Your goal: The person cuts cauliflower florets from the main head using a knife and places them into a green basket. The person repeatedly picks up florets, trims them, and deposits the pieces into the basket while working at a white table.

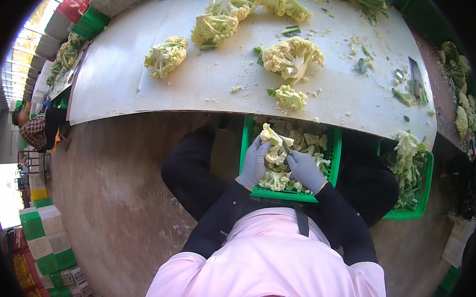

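Observation:
My gloved left hand (254, 161) grips a cauliflower floret (271, 136) by its side, above a green plastic crate (284, 194). In my gloved right hand (306, 170) is a small knife (285, 147), its blade against the floret's stem. Cut cauliflower florets (274, 180) fill the crate between my knees. On the white tabletop (208, 96) just beyond lie a small floret (291, 97) and a large cut cauliflower head (294, 58).
More cauliflower pieces (166, 57) lie farther back on the table. A larger knife (415, 77) rests near its right end. A second green crate (414, 212) at right holds leaves and trimmings. Far left, another person (35, 130) bends near stacked crates (47, 235).

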A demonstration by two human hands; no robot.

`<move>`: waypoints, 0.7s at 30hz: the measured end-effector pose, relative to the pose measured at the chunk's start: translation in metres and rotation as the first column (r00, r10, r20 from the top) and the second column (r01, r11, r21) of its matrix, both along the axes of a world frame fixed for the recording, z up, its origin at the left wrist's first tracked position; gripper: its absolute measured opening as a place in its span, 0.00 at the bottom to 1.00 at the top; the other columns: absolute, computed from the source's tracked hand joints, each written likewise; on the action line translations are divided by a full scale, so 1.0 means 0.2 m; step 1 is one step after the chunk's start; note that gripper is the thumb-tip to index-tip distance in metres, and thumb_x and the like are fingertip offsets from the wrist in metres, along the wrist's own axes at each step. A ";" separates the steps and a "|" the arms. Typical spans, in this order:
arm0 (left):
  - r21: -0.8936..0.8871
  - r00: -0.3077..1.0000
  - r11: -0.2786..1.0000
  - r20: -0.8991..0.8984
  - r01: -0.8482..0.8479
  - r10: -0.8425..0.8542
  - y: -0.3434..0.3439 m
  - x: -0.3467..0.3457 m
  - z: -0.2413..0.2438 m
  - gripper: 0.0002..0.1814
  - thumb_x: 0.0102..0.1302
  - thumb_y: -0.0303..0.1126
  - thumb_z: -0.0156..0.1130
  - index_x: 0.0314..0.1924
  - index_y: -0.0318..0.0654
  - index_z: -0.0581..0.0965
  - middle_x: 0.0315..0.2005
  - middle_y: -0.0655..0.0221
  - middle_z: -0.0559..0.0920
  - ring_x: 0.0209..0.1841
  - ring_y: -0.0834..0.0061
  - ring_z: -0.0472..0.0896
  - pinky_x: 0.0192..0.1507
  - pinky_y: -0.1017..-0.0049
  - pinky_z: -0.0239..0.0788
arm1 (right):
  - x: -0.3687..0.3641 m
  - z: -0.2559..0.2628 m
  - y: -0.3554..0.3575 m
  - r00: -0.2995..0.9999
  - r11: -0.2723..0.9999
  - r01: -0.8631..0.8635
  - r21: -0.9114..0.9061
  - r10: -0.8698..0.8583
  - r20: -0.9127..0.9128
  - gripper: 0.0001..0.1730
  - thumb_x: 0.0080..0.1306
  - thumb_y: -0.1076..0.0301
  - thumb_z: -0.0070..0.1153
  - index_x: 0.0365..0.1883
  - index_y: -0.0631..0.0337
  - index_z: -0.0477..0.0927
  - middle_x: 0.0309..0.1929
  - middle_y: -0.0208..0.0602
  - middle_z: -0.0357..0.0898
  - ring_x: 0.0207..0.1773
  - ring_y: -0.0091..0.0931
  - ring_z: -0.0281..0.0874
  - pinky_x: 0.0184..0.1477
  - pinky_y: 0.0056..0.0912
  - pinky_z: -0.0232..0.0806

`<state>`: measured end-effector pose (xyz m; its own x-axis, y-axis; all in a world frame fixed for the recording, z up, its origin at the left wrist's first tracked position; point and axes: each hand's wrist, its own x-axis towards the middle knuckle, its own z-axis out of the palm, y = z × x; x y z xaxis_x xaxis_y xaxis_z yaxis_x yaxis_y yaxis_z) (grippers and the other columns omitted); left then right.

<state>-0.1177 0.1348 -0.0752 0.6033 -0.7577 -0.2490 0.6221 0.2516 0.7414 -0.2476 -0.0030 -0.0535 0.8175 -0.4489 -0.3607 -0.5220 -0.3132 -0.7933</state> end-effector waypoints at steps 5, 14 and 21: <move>0.237 0.992 0.964 0.020 0.120 -0.128 0.06 0.08 0.06 0.25 0.81 0.41 0.55 0.71 0.36 0.69 0.57 0.67 0.80 0.55 0.77 0.82 0.52 0.72 0.82 | -0.20 -0.15 -0.18 0.999 0.946 -0.013 -0.325 -0.004 -0.051 0.12 0.75 0.61 0.51 0.38 0.59 0.79 0.29 0.51 0.80 0.34 0.49 0.82 0.37 0.55 0.71; 0.280 0.930 0.899 0.051 0.336 -0.363 0.03 0.08 0.18 0.30 0.82 0.49 0.52 0.73 0.35 0.69 0.54 0.68 0.83 0.51 0.83 0.82 0.45 0.82 0.77 | -0.04 0.07 -0.07 0.967 0.888 -0.228 -0.399 0.253 0.011 0.13 0.74 0.61 0.53 0.35 0.62 0.77 0.27 0.52 0.80 0.32 0.49 0.80 0.35 0.53 0.70; 0.496 0.268 0.853 0.854 -0.160 -0.446 -0.03 0.18 0.10 0.36 0.75 0.47 0.63 0.72 0.28 0.68 0.69 0.53 0.74 0.60 0.66 0.79 0.62 0.68 0.71 | 0.00 0.07 -0.25 0.965 0.939 0.240 -0.246 -0.203 0.165 0.13 0.75 0.62 0.52 0.34 0.62 0.77 0.24 0.50 0.80 0.29 0.48 0.81 0.34 0.54 0.72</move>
<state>-0.0813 0.1285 -0.0562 0.5194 -0.8487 0.0997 -0.5778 -0.2628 0.7727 -0.2469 -0.0522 -0.0397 0.7192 -0.6877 -0.0990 -0.4954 -0.4076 -0.7671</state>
